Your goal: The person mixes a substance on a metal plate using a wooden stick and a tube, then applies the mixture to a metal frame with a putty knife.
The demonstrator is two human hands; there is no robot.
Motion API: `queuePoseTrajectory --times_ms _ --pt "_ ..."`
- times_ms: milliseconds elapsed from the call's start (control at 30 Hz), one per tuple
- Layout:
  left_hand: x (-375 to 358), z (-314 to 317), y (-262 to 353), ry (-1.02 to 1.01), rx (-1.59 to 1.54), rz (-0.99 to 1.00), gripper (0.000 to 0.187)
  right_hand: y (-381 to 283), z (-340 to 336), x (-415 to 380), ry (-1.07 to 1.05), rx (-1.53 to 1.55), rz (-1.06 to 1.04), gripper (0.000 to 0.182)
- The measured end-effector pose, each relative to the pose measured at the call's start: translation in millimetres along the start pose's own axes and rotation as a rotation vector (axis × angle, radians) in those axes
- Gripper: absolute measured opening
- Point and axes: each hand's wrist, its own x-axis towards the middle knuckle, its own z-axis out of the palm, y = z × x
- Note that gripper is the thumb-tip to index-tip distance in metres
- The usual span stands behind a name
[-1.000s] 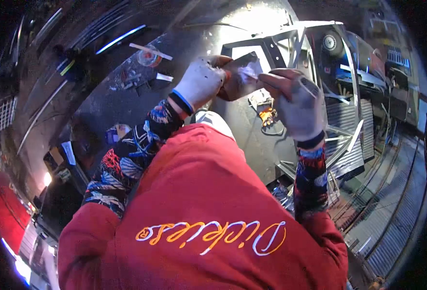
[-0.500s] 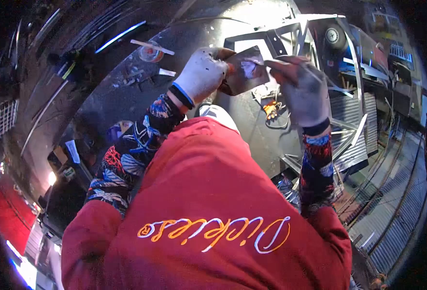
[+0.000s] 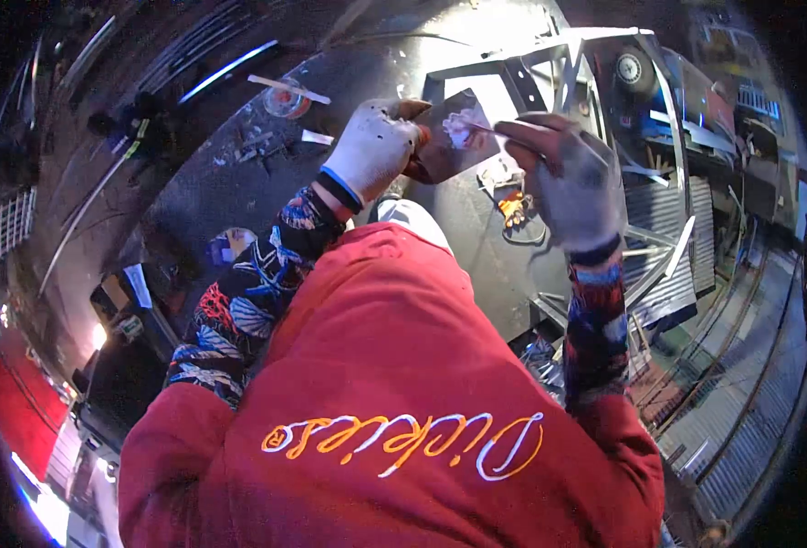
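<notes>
Both hands wear pale gloves with dark fingertips. My left hand (image 3: 378, 146) is closed on the left edge of a flat dark plate (image 3: 447, 157), which is held tilted above the bench. A whitish, crumpled-looking patch (image 3: 465, 130) shows on the plate's face. At the plate's right side, my right hand (image 3: 575, 178) pinches a thin, pale stick-like piece (image 3: 504, 131), its tip over the whitish patch. What the piece is, I cannot make out. Below the plate, an orange and black object (image 3: 513, 209) with a dark cord lies on the bench.
The dark workbench (image 3: 193, 196) bears a round clear container (image 3: 285, 99) with a flat strip across it, and small metal pieces (image 3: 256, 151). A welded metal frame (image 3: 680, 164) stands at the right. A corrugated sheet (image 3: 664, 228) lies beneath it. Long bars (image 3: 228, 71) lie at the upper left.
The plate has shifted slightly left and changed its tilt, showing more of the whitish patch. My right hand has turned a little, and the thin piece now shows more clearly.
</notes>
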Motion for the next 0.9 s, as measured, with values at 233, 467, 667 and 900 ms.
queuePoseTrajectory --times_ms 233,467,667,900 --pt "-5.0 1.7 9.8 0.069 -0.034 -0.024 0.036 -4.8 -3.3 2.1 -0.046 -0.052 -0.076 0.026" --pt "2.6 -2.7 -12.9 0.073 0.057 0.067 0.035 -15.5 -3.7 1.3 0.076 -0.102 0.004 0.017" --pt "6.8 -4.9 -23.3 0.067 0.181 0.17 0.036 -18.4 -6.6 14.6 -0.003 -0.227 -0.001 0.012" --pt "5.9 1.4 -7.9 0.133 0.075 0.155 0.033 -19.6 8.6 5.6 -0.006 -0.176 0.008 0.018"
